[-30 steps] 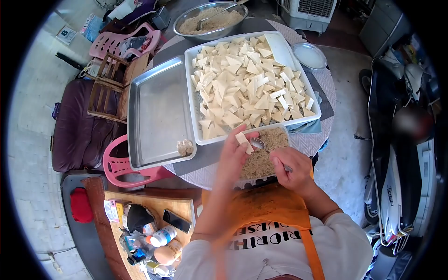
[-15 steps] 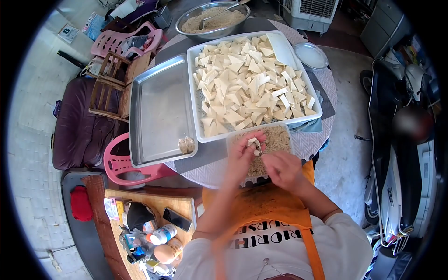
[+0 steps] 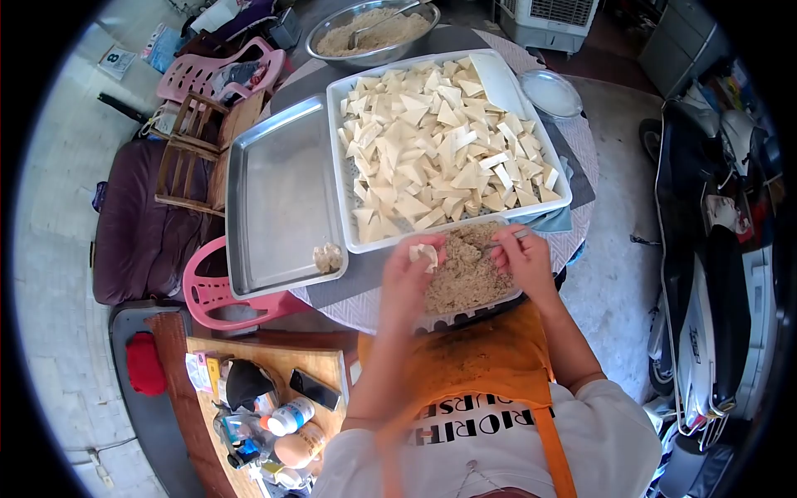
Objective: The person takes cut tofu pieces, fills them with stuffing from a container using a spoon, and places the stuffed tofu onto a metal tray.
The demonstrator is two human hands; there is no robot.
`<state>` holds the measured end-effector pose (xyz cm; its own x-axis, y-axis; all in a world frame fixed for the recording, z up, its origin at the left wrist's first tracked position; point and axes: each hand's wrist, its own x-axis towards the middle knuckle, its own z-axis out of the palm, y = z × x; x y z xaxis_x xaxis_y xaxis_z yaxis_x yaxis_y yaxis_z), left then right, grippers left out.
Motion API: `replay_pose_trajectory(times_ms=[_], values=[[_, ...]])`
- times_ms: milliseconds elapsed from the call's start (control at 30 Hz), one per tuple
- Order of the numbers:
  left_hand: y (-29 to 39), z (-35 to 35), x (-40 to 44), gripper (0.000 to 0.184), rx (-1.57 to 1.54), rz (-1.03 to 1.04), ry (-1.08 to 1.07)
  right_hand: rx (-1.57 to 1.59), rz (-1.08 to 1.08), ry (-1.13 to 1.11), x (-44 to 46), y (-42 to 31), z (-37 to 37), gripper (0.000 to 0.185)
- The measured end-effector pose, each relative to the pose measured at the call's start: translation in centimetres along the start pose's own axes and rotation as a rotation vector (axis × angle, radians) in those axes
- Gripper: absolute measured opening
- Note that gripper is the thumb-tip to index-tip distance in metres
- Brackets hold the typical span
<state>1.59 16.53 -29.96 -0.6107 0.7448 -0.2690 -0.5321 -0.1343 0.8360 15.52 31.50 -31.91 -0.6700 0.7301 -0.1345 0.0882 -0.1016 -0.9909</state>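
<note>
My left hand [image 3: 407,270] holds a pale tofu piece [image 3: 424,256] at the left edge of the filling container. In my right hand [image 3: 525,257] is a spoon [image 3: 503,240], its bowl end down at the brown minced filling [image 3: 469,278]. Behind both hands stands a white tray [image 3: 336,170] heaped with pale tofu triangles [image 3: 415,149]. To its left lies a metal tray [image 3: 286,195], with a small filled piece [image 3: 327,258] in its near right corner.
A steel bowl [image 3: 374,58] of brownish crumbs stands at the back, and a clear round lid [image 3: 551,94] lies at the right. Pink chairs [image 3: 237,290] flank the left side. A wooden side table [image 3: 332,365] carries a phone [image 3: 315,389] and bottles [image 3: 290,417].
My right hand has moved away from my left hand, rightward and up, with the spoon now over the filling. My left hand has shifted slightly left with the tofu piece.
</note>
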Motion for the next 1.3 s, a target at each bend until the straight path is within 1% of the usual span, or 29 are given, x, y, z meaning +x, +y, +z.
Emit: replay_pose_trajectory(times_ms=[167,267,367,400,433,500,567,633,667,733,767,833,867,967,1067,1167,1267,1300], values=[[-1.0,-0.1,0.7,0.021,0.098,-0.047,-0.044,0.243,-0.028,0.066,-0.3,-1.1,-1.2,0.018],[-1.9,0.4,1.2,0.025,0.127,-0.090,-0.085,0.248,-0.041,0.084,-1.1,-2.2,-0.5,0.015],[-2.6,1.0,1.4,0.028,0.034,-0.091,-0.102,0.081,-0.178,0.045,-1.7,-2.6,0.6,0.012],[-2.7,1.1,1.4,0.029,0.054,-0.108,-0.087,-0.035,-0.214,0.039,-1.9,-3.0,0.8,0.007],[-2.8,1.1,1.4,0.030,0.075,-0.124,-0.072,-0.146,-0.309,0.022,-2.0,-3.5,1.0,0.006],[-3.1,1.6,1.3,0.030,0.235,-0.027,-0.075,-0.370,-0.498,-0.007,-2.2,-5.3,1.9,0.004],[-3.5,2.3,1.1,0.029,0.509,0.206,-0.115,-0.443,-0.614,-0.011,-2.2,-6.1,3.0,0.003],[-4.4,2.0,1.6,0.024,0.724,0.443,-0.100,-0.567,-0.715,-0.040,-2.2,-7.0,3.4,0.001],[-4.6,1.7,1.9,0.021,0.831,0.564,-0.093,-0.557,-0.751,-0.023,-2.2,-7.2,3.3,0.001],[-4.5,0.7,2.7,0.019,1.026,0.709,-0.017,-0.537,-0.821,0.009,-2.1,-7.3,2.8,0.004],[-4.2,0.2,2.8,0.018,1.121,0.780,0.027,-0.491,-0.762,0.048,-2.3,-7.3,2.5,0.005],[-2.1,0.8,1.5,0.018,0.717,0.313,0.019,-0.403,-0.648,0.125,-2.6,-7.3,1.6,0.007],[-1.3,1.0,1.0,0.018,0.509,0.085,0.010,-0.378,-0.559,0.115,-2.3,-6.5,1.2,0.009],[-1.6,0.2,1.1,0.015,0.189,0.012,-0.037,-0.310,-0.468,0.136,-1.2,-4.4,1.0,0.008],[-1.4,0.9,0.8,0.011,0.052,-0.059,0.046,-0.444,-0.437,0.058,-0.3,-1.6,1.3,0.012],[-1.9,-0.2,0.9,0.009,0.096,0.042,-0.049,-0.088,-0.111,0.028,-1.0,-0.8,1.9,0.016],[-1.7,-0.4,0.5,0.008,0.074,0.023,-0.026,0.117,-0.075,0.080,-1.2,-1.6,0.9,0.018],[-1.8,-0.3,0.6,0.008,0.124,0.032,-0.019,0.142,-0.098,0.077,-1.4,-2.2,0.7,0.017]])
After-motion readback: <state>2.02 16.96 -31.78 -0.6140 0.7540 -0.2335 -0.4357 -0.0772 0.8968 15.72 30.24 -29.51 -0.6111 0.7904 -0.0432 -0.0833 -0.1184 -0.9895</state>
